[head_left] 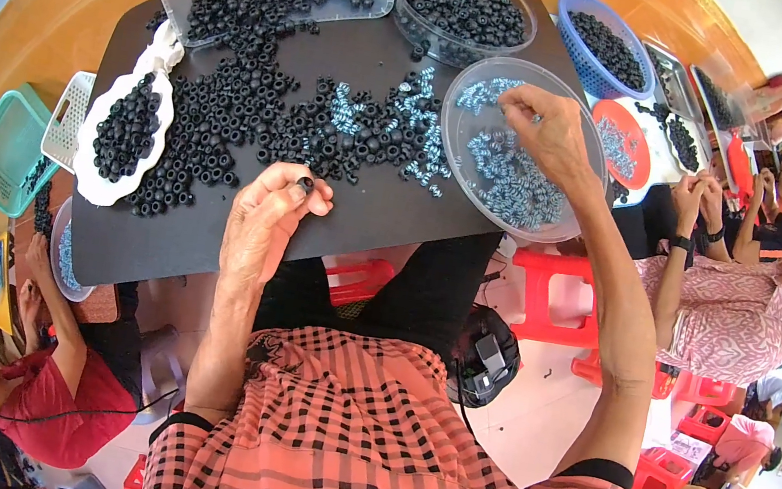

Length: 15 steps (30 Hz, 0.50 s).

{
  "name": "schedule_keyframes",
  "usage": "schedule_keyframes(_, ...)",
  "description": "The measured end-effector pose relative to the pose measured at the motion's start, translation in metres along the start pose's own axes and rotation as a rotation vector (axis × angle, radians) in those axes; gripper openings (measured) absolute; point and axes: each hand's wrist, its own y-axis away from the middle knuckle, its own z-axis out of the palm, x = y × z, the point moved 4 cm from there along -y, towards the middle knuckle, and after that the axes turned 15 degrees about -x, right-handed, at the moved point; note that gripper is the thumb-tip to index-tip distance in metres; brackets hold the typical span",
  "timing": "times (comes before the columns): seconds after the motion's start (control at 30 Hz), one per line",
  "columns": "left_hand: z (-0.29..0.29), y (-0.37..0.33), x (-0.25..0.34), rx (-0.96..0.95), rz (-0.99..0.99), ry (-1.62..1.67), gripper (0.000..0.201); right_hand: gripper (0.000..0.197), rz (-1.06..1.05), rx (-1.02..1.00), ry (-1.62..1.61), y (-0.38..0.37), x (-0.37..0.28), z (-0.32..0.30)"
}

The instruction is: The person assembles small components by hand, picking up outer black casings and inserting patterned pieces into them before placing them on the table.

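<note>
Pinching a black bead (305,185) between its fingers, the left hand (265,210) holds it just short of the loose beads (330,147), likely for a clear view; roundish, long axis and facing unclear from here. Fingers of the right hand (551,135) bunch together above the clear tub (460,135) of striped pieces (512,177), presumably placed for easy reach; can't tell if they're gripping one.

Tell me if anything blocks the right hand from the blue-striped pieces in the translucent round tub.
Nothing visible does. The right hand is over the open translucent round tub, whose blue-striped pieces lie uncovered. The left hand, pinching a black bead, is outside the tub, to its left.
</note>
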Motion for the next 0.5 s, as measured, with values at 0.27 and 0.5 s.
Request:
schedule_keyframes(0.27,-0.002,-0.001,-0.003,-0.004,-0.009,-0.006,0.015,0.014,-0.091,-0.078,0.142,-0.002,0.004,0.005)
schedule_keyframes(0.5,0.000,-0.001,-0.002,0.003,-0.008,-0.039,0.014,0.014,-0.131,-0.207,0.232,0.006,0.000,0.007)
